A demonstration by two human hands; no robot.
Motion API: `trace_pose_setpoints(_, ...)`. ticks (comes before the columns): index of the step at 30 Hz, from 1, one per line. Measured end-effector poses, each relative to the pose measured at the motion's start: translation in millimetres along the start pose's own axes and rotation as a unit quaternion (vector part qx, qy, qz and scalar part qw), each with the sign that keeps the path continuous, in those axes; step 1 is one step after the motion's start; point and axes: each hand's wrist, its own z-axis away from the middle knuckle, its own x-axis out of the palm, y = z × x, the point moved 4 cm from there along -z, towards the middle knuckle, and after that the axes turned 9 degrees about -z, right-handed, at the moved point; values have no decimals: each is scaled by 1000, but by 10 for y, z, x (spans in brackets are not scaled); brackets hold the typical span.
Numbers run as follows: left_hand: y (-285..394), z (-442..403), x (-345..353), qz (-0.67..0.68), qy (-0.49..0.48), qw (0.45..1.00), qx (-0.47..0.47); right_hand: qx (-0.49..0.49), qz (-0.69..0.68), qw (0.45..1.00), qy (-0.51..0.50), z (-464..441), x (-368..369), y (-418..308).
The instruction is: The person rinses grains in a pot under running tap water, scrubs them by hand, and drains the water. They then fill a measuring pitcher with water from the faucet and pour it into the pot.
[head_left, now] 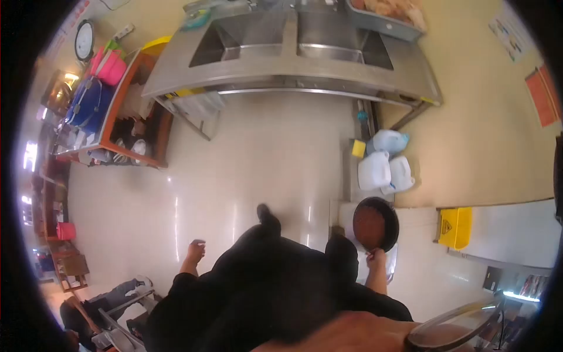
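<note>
My right hand (376, 257) is closed at the near rim of a round dark pan (375, 224) with a reddish-brown inside, at the right of my legs. The pan hangs over a pale surface near the floor. My left hand (197, 249) is out to the left above the floor, its fingers partly curled, and nothing shows in it. Ahead stands a steel double sink (252, 71) on legs.
White plastic jugs (374, 171) and a yellow sponge (358, 148) are right of centre. A wooden shelf (105, 138) with a blue bin (90, 104) stands left. Yellow bucket (455, 228) at right. A grey tray (384, 24) sits by the sink. Another person (88, 311) is at lower left.
</note>
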Motion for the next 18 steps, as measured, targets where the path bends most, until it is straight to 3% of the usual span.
trace_pose_setpoints(1, 329, -46, 168, 32, 34, 997, 58, -20, 10, 1000, 21, -45, 85, -334)
trace_pose_setpoints(2, 580, -235, 366, 9, 94, 988, 124, -58, 25, 998, -19, -2, 236, -698)
trace_pose_setpoints(3, 1022, -382, -1108, 86, 60, 989, 108, -70, 29, 995, -70, 743, 1289, -233)
trace_pose_setpoints(4, 1529, -404, -1247, 206, 13, 967, 147, -110, 68, 988, -82, 933, 1612, -493)
trace_pose_setpoints(6, 2842, -366, -1687, 177, -14, 951, 255, -179, 116, 972, -95, 1401, 2513, -980)
trace_pose_setpoints(8, 3927, -24, -2087, 167, -126, 910, 358, -250, 154, 946, -134, 1900, 3398, -1213)
trace_pose_setpoints(11, 5282, 670, -2270, 47, -301, 730, 612, -274, 192, 922, -195, 2245, 4667, -1586)
trace_pose_setpoints(13, 5827, 1044, -2266, -129, -423, 636, 632, -278, 215, 908, -226, 2428, 5505, -1726)
trace_pose_setpoints(15, 6185, 1028, -2091, -171, -403, 527, 729, -233, 201, 907, -286, 2283, 6322, -1821)
trace_pose_setpoints(16, 6361, 998, -2009, -187, -384, 470, 772, -260, 243, 892, -277, 2319, 6695, -1825)
trace_pose_setpoints(17, 6618, 924, -2029, -135, -394, 493, 764, -226, 270, 889, -291, 2062, 7125, -1875)
trace_pose_setpoints(18, 6888, 876, -2118, -80, -398, 516, 755, -254, 311, 870, -287, 2003, 7490, -1890)
